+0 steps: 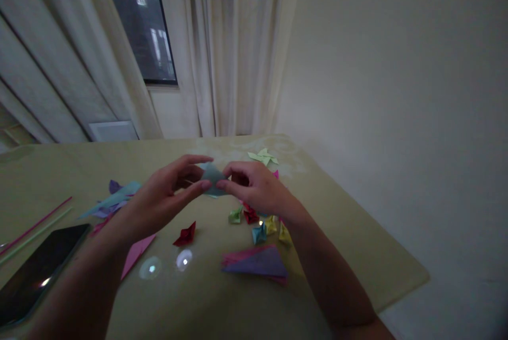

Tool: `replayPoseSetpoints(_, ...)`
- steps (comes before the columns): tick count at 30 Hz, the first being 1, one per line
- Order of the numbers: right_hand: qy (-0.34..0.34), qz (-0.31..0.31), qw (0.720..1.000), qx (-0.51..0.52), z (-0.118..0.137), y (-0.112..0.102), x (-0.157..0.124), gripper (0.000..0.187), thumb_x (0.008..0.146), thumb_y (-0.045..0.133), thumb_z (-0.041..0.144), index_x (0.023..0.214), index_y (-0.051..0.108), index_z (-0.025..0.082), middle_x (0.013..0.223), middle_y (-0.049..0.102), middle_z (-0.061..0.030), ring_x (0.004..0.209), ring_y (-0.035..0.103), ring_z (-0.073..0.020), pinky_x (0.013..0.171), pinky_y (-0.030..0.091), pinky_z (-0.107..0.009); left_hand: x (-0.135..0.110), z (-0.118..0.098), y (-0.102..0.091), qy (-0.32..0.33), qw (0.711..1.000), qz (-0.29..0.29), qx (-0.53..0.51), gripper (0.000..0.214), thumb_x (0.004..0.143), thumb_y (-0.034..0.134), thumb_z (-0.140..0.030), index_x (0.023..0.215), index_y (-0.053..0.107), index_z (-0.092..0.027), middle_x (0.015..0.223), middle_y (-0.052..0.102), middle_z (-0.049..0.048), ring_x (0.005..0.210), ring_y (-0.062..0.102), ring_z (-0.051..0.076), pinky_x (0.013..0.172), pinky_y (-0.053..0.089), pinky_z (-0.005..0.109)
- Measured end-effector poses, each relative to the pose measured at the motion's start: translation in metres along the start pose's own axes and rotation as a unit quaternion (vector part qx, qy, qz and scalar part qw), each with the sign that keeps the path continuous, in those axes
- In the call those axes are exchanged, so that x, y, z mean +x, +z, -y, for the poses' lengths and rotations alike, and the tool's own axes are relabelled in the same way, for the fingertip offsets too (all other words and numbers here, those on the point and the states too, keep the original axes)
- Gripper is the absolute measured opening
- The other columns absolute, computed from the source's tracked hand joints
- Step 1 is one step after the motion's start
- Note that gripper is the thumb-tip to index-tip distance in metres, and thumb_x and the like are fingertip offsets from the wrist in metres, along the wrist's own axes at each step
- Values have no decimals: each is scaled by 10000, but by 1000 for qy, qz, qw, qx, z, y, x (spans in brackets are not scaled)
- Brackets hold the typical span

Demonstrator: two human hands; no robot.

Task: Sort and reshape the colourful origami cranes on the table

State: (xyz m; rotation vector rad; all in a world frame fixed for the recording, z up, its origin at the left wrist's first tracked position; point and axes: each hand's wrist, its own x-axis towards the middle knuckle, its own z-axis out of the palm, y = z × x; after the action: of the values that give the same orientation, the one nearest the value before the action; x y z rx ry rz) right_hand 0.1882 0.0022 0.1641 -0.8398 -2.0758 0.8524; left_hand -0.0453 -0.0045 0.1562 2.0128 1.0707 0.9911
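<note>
A pale blue piece of folded paper [213, 177] is held up over the table between both hands. My left hand [170, 186] pinches its left edge between thumb and fingers. On the other side, my right hand [254, 184] grips the right corner with thumb and forefinger. Below them lies a small red folded paper piece [186, 235]. Under my right wrist sit several little folded pieces, among them a green one [235, 216], a blue one [259, 233] and a yellow one [271, 224].
A purple and pink stack of folded paper [257, 263] lies near the front. Farther back is a pale green paper pinwheel [264, 157]. At left are a black phone [37, 271], two thin sticks [37, 223] and loose coloured papers [115, 200]. A wall [397, 118] borders the table's right side.
</note>
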Motion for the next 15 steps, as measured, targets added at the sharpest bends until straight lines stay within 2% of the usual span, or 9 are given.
replayPoseSetpoints(2,15,-32,997,70,8,3,-4,239,1004,661,413,939,689,184,631,564,60,549,512,-100,526,354,-210,1,-5,6,13,999,26,-20,509,921,695,-508,1343,638,-229,1087,783,71,972,733,228,872,615,349)
replayPoseSetpoints(4,21,-47,993,109,17,5,-9,272,997,658,458,957,673,189,612,569,63,517,510,-101,504,369,-210,1,-9,11,39,998,42,-9,366,946,665,-480,1200,713,-221,1036,783,47,964,725,221,891,605,348)
replayPoseSetpoints(7,13,-99,992,76,30,2,-20,278,937,740,466,939,676,195,607,536,73,516,468,-92,496,353,-208,-2,-15,14,68,995,66,25,283,996,586,-439,1051,750,-215,896,750,9,873,697,191,812,583,299)
replayPoseSetpoints(9,22,-118,992,46,37,-4,-32,291,908,778,466,893,675,194,619,529,69,529,452,-88,494,341,-205,-5,-20,15,72,990,117,40,278,1000,578,-433,1057,749,-221,866,735,-1,830,680,182,767,561,278)
replayPoseSetpoints(11,48,-95,994,31,40,-8,-49,312,903,782,474,843,672,188,632,554,55,534,459,-88,486,341,-201,-8,-23,15,71,978,190,51,273,994,592,-443,1076,750,-236,898,747,-1,840,679,186,773,548,278)
replayPoseSetpoints(13,80,-81,993,20,34,-7,-72,318,902,781,475,835,686,180,642,590,37,529,476,-89,478,348,-196,-8,-20,16,68,964,248,59,286,996,591,-464,1087,750,-245,934,760,6,851,686,190,776,538,279)
replayPoseSetpoints(15,127,-132,983,13,21,3,-99,336,904,774,481,804,665,179,620,585,36,503,471,-87,458,335,-193,-3,-7,17,66,962,256,73,316,1007,561,-480,1129,739,-248,985,770,18,885,696,198,794,538,288)
